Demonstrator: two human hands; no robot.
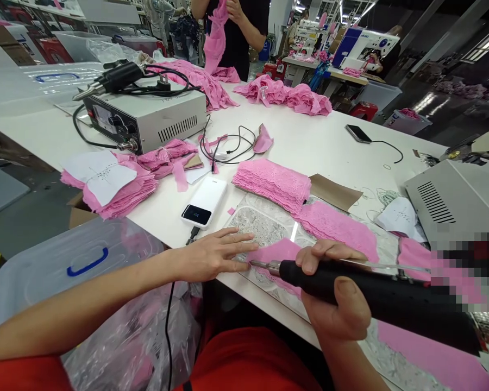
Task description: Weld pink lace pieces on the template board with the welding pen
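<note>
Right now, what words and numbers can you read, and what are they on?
"JUKI": on the blue-and-white sewing machine.
Maybe "106", blurred: on the screen of the power bank.
Too small or blurred: writing on the white paper, markings on the grey box.

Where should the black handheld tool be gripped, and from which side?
Likely best by its thick black barrel, from the right, where the right hand holds it: the barrel is long and rounded, while the narrow metal tip points toward the left hand.
</note>
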